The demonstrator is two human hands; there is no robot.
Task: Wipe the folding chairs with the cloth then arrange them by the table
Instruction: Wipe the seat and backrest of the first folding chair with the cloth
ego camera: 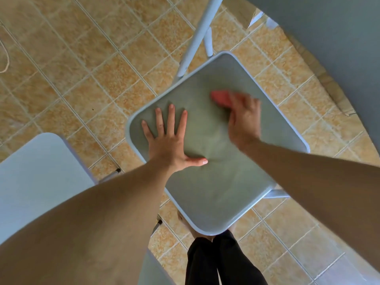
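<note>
Pink cloth [221, 97] is being held against the grey seat [216, 182] of a folding chair by a blurred right hand [244, 120].
Its fingers are curling round the cloth at the seat's far side. The left hand [170, 145] is pressing flat on the seat's left part, fingers [171, 118] spread straight, holding nothing. A second chair [41, 171] is standing left of the seat, and a grey tabletop [329, 38] is lying beyond it.

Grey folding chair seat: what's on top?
The left hand pressed flat, and the right hand holding a pink cloth, motion-blurred. The grey chair seat beneath them is hidden.
</note>
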